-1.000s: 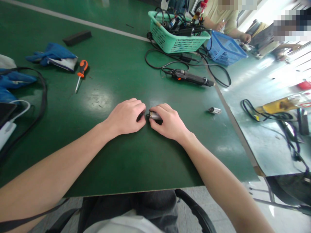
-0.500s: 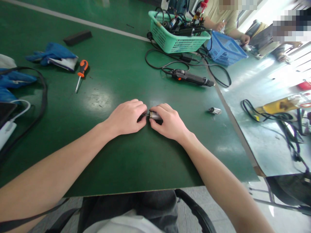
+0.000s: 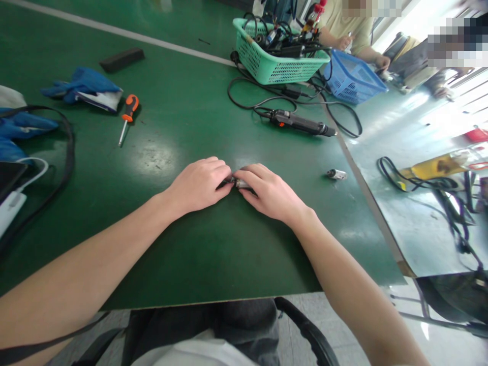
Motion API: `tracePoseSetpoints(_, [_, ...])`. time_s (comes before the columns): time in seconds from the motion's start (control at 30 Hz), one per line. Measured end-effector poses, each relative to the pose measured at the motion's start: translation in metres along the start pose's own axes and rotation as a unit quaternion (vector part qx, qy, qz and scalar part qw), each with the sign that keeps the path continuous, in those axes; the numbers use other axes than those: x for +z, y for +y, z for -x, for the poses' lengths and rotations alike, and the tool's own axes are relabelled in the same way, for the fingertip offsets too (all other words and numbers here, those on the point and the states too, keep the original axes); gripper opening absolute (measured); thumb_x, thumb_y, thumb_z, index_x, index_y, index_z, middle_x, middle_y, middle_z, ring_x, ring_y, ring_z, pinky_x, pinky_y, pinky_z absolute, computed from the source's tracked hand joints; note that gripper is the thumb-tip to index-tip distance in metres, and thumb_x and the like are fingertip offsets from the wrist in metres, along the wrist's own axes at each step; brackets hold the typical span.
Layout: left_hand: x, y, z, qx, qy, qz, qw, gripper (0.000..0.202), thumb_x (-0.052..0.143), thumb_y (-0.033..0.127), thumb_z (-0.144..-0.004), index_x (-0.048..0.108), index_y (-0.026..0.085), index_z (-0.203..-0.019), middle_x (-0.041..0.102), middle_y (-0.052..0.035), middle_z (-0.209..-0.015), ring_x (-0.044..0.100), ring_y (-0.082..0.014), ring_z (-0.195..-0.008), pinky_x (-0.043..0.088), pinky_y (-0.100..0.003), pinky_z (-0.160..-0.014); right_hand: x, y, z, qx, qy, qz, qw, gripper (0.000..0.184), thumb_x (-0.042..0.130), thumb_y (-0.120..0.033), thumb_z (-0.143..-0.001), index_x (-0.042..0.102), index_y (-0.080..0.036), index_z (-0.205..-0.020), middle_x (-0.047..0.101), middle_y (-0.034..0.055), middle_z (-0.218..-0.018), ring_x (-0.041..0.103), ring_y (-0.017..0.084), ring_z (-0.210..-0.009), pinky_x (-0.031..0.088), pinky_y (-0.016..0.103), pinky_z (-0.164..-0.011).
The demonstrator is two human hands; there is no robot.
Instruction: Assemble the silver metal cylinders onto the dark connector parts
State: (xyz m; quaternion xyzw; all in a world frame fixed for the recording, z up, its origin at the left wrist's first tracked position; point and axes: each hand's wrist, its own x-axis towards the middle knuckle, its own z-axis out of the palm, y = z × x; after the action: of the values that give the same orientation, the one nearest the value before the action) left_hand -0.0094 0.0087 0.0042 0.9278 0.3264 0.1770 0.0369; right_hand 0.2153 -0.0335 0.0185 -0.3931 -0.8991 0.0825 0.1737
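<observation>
At the middle of the green table [image 3: 213,254], my right hand [image 3: 272,193] is closed around a small silver metal cylinder [image 3: 241,183], most of it covered by the fingers. My left hand [image 3: 204,184] is closed in a pinch at the cylinder's left end, on a small dark piece whose kind I cannot make out. The fingertips of both hands nearly meet there. To the right, a similar small silver cylinder [image 3: 337,174] lies on its side, apart from the hands.
An orange-and-black screwdriver [image 3: 130,109] and blue gloves [image 3: 86,84] lie at left, near a dark block [image 3: 122,59]. Beyond my hands rests a corded electric screwdriver [image 3: 303,123]. Behind it stand a green basket [image 3: 282,76] of cables and a blue basket [image 3: 353,84]; other people sit beyond.
Both hands have shifted slightly to the right and the gap between them has narrowed. The fingers of my right hand now lie further over the cylinder, covering more of it.
</observation>
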Motion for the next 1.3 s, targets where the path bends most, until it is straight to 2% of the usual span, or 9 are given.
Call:
tracePoseSetpoints(0.1, [0.000, -0.002, 0.000, -0.019, 0.000, -0.001, 1.000, 0.025, 0.056, 0.039, -0.098, 0.063, 0.018, -0.087, 0.067, -0.0064, -0.087, 0.060, -0.0216, -0.085, 0.047, -0.035, -0.072, -0.008, 0.005, -0.003, -0.019, -0.032, 0.046, 0.998, 0.034, 0.043, -0.017, -0.103, 0.063, -0.026, -0.129, 0.064, 0.0130, -0.127, 0.060, 0.028, -0.113, 0.051, 0.046, -0.097])
tracePoseSetpoints(0.2, [-0.001, -0.003, 0.001, -0.024, -0.003, 0.000, 1.000, 0.027, 0.056, 0.041, -0.098, 0.063, 0.018, -0.086, 0.067, -0.0062, -0.086, 0.060, -0.0212, -0.084, 0.046, -0.034, -0.072, -0.015, 0.027, -0.009, -0.014, -0.046, 0.110, 0.993, 0.035, 0.047, -0.014, -0.100, 0.065, -0.027, -0.127, 0.066, 0.0116, -0.127, 0.061, 0.029, -0.113, 0.050, 0.046, -0.096])
tracePoseSetpoints(0.4, [-0.003, -0.002, 0.002, -0.018, -0.016, 0.013, 1.000, 0.028, 0.048, 0.033, -0.101, 0.065, 0.017, -0.087, 0.068, -0.0070, -0.087, 0.060, -0.0208, -0.087, 0.048, -0.034, -0.077, -0.047, 0.147, 0.001, 0.121, -0.060, 0.159, 0.978, 0.040, 0.053, -0.006, -0.091, 0.068, -0.019, -0.125, 0.072, 0.0128, -0.119, 0.066, 0.027, -0.102, 0.048, 0.042, -0.090])
tracePoseSetpoints(0.5, [-0.002, -0.003, 0.003, -0.022, -0.018, 0.010, 1.000, 0.026, 0.047, 0.030, -0.101, 0.065, 0.017, -0.087, 0.069, -0.0072, -0.088, 0.061, -0.0209, -0.088, 0.048, -0.034, -0.078, -0.071, 0.205, 0.034, 0.186, -0.071, 0.144, 0.969, 0.033, 0.055, -0.013, -0.092, 0.072, -0.012, -0.121, 0.074, 0.0165, -0.107, 0.068, 0.023, -0.093, 0.046, 0.042, -0.087])
tracePoseSetpoints(0.6, [-0.001, -0.004, 0.004, -0.024, -0.016, 0.007, 1.000, 0.026, 0.047, 0.030, -0.100, 0.065, 0.017, -0.087, 0.069, -0.0072, -0.089, 0.060, -0.0211, -0.088, 0.048, -0.034, -0.076, -0.087, 0.228, 0.080, 0.274, -0.011, 0.100, 0.956, 0.030, 0.061, -0.020, -0.091, 0.074, -0.018, -0.118, 0.075, 0.0153, -0.104, 0.069, 0.023, -0.087, 0.046, 0.043, -0.085])
tracePoseSetpoints(0.77, [-0.002, -0.003, 0.004, -0.027, -0.011, 0.001, 1.000, 0.024, 0.048, 0.028, -0.099, 0.064, 0.018, -0.085, 0.069, -0.0075, -0.088, 0.060, -0.0212, -0.087, 0.048, -0.034, -0.076, -0.080, 0.208, 0.145, 0.319, 0.094, 0.034, 0.942, 0.030, 0.055, -0.026, -0.093, 0.075, -0.028, -0.115, 0.077, 0.0131, -0.113, 0.071, 0.031, -0.102, 0.049, 0.046, -0.090])
tracePoseSetpoints(0.9, [-0.001, -0.003, 0.004, -0.031, -0.010, 0.003, 0.999, 0.022, 0.048, 0.027, -0.098, 0.064, 0.018, -0.086, 0.069, -0.0073, -0.088, 0.061, -0.0216, -0.088, 0.048, -0.035, -0.075, -0.056, 0.183, 0.156, 0.346, 0.178, 0.064, 0.919, 0.035, 0.047, -0.024, -0.095, 0.075, -0.022, -0.115, 0.073, 0.0172, -0.121, 0.066, 0.033, -0.115, 0.047, 0.050, -0.100])
tracePoseSetpoints(1.07, [0.000, -0.002, 0.003, -0.035, -0.012, 0.000, 0.999, 0.020, 0.047, 0.023, -0.096, 0.063, 0.018, -0.086, 0.069, -0.0074, -0.089, 0.061, -0.0222, -0.088, 0.048, -0.035, -0.075, -0.030, 0.142, 0.118, 0.355, 0.203, 0.088, 0.908, 0.041, 0.041, -0.018, -0.090, 0.075, -0.022, -0.114, 0.074, 0.0119, -0.118, 0.066, 0.029, -0.116, 0.048, 0.049, -0.105])
tracePoseSetpoints(1.3, [-0.002, 0.002, 0.004, -0.075, 0.031, 0.003, 0.997, 0.017, 0.049, 0.013, -0.083, 0.065, 0.017, -0.090, 0.070, -0.0078, -0.091, 0.063, -0.0240, -0.089, 0.050, -0.037, -0.075, 0.019, 0.046, 0.012, 0.212, 0.207, 0.021, 0.955, 0.044, 0.039, -0.009, -0.084, 0.073, -0.022, -0.109, 0.073, 0.0100, -0.115, 0.061, 0.028, -0.119, 0.047, 0.048, -0.110])
